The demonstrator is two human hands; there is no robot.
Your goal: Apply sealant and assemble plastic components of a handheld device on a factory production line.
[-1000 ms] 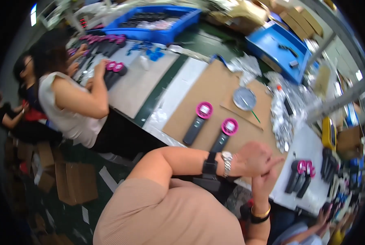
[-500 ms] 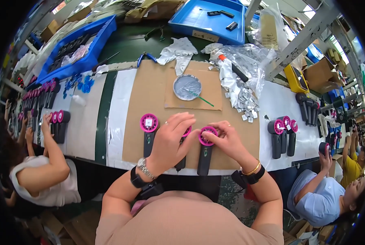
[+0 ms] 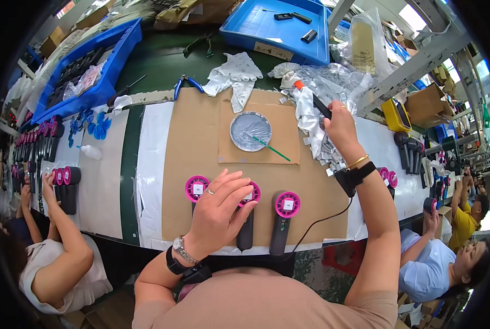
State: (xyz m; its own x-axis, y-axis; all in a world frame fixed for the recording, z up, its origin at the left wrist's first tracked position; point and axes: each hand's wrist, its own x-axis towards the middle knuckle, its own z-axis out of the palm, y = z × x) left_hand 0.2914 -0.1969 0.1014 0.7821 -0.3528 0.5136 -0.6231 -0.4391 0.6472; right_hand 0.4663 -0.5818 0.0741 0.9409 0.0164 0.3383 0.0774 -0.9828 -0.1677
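Note:
My left hand (image 3: 218, 213), fingers stretched and nothing held, hovers over the middle handheld fan (image 3: 245, 227), partly hiding it. The left handheld fan (image 3: 197, 188) lies beside it, its handle mostly covered by my hand. To the right is another handheld fan (image 3: 287, 205). All three are dark with pink round heads and small white squares at their centres. At the pile on the right, the fingers of my right hand (image 3: 342, 125) are closed on the lower end of a black stick-shaped tool (image 3: 322, 107) with an orange end.
A round tin of grey paste (image 3: 250, 131) with a green stick stands on cardboard (image 3: 231, 156). Behind it lie a white cloth (image 3: 235, 74) and blue-handled pliers (image 3: 187, 83). A blue tray (image 3: 278, 38) stands at the back. People work on both sides; a grey post (image 3: 404, 68) slants at right.
My right hand has left the right fan and reached forward to the black tool, closing on it. That fan's white square now shows. My left hand stays over the middle fan.

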